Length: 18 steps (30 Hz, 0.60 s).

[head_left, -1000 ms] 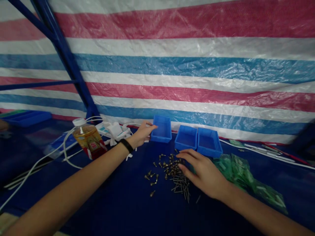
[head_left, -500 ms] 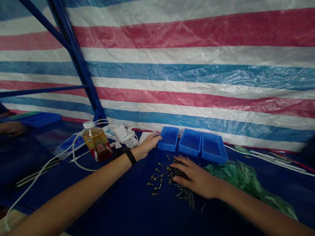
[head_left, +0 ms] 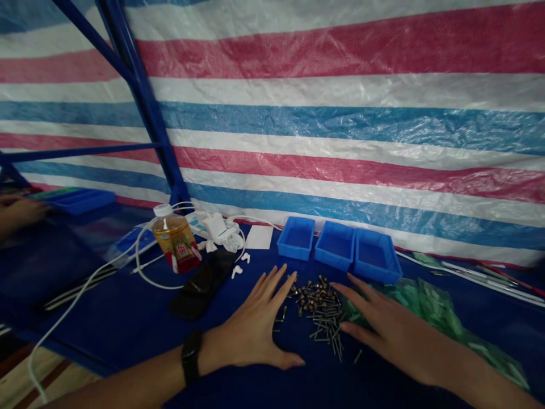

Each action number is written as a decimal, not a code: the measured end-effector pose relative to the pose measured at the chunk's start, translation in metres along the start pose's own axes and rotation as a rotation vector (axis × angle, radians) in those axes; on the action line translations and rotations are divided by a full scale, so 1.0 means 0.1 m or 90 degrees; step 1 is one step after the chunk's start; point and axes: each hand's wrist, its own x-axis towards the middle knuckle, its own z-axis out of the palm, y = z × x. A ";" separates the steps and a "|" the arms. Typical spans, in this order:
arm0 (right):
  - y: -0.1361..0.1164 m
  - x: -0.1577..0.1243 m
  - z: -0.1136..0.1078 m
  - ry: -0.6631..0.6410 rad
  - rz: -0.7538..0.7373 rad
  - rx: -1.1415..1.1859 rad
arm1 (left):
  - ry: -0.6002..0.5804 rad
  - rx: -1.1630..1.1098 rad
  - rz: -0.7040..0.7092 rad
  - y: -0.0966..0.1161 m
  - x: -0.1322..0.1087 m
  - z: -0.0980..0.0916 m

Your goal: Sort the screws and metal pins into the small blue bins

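Note:
A heap of brass-headed screws and long metal nails [head_left: 321, 309] lies on the dark blue table cover [head_left: 255, 375]. My left hand [head_left: 255, 324] rests open with spread fingers just left of the heap, holding nothing. On the heap's right side, my right hand [head_left: 387, 324] is open too, its fingertips close to the nails. Its lower fingers lie beside a green plastic bag [head_left: 430, 315]. Three blue plastic bins [head_left: 335, 245] stand in a row beyond the heap, out of reach of neither hand's fingertips by a short gap.
A flat black object [head_left: 203, 284] and small white pieces [head_left: 235, 272] lie left of my left hand. Behind them are a bottle of amber liquid [head_left: 174, 238], a white card [head_left: 259, 237] and white cables [head_left: 147, 267]. A striped tarpaulin [head_left: 340, 113] on a blue frame closes off the back. Another person's hand [head_left: 21, 211] shows at far left, near a blue tray [head_left: 80, 200].
My left hand has come back from beside the left bin to the heap's left side, uncovering the black object. My right hand has lifted off the heap and moved right.

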 end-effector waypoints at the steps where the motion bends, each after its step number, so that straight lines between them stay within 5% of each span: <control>1: -0.06 0.02 0.06 -0.001 -0.009 -0.011 | -0.011 0.000 0.017 0.00 0.10 0.00; 9: -0.38 0.04 0.06 -0.004 -0.164 -0.017 | -0.057 -0.029 0.134 0.08 0.55 0.07; 18: 0.13 -0.71 0.47 0.170 -0.246 -0.121 | -0.113 -0.097 0.180 0.08 0.85 -0.03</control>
